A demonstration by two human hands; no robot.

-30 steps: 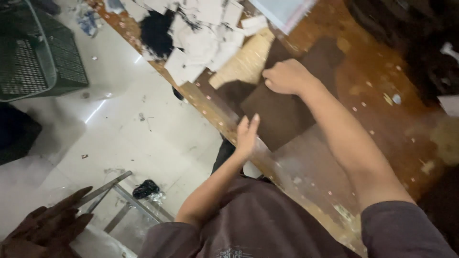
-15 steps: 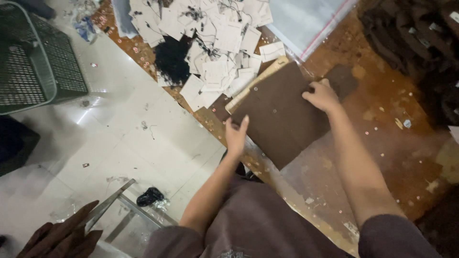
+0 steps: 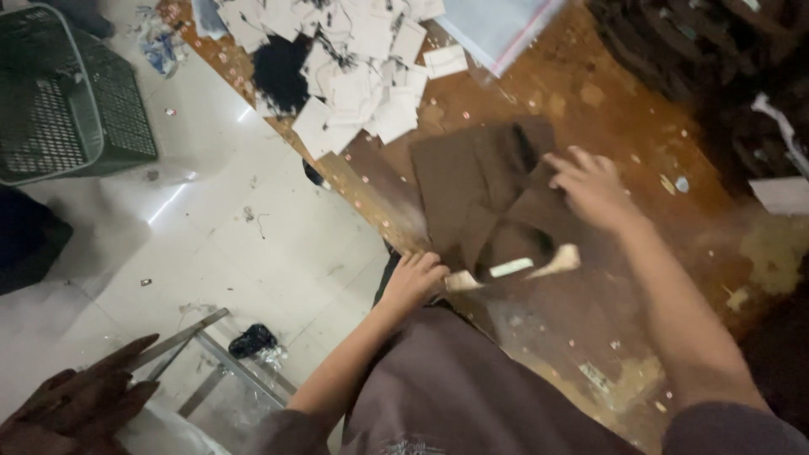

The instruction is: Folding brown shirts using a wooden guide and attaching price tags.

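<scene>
A dark brown folded garment (image 3: 480,190) lies on a worn wooden table (image 3: 624,101). My left hand (image 3: 415,278) grips the garment's near edge at the table's rim, next to a pale cardboard piece (image 3: 514,268) that shows under the cloth. My right hand (image 3: 590,185) hovers over the garment's right side with fingers spread, blurred by motion. Whether it touches the cloth is unclear.
A heap of white paper cards (image 3: 354,59) and a black patch (image 3: 278,72) lie at the table's far end. A clear plastic bag (image 3: 497,25) sits beside them. A green mesh basket (image 3: 59,101) stands on the white floor; dark clothes (image 3: 716,50) are piled at right.
The garment has gone from flat to lifted and folded at its near edge. My left hand closed on that edge; my right hand moved off the far corner and to the right.
</scene>
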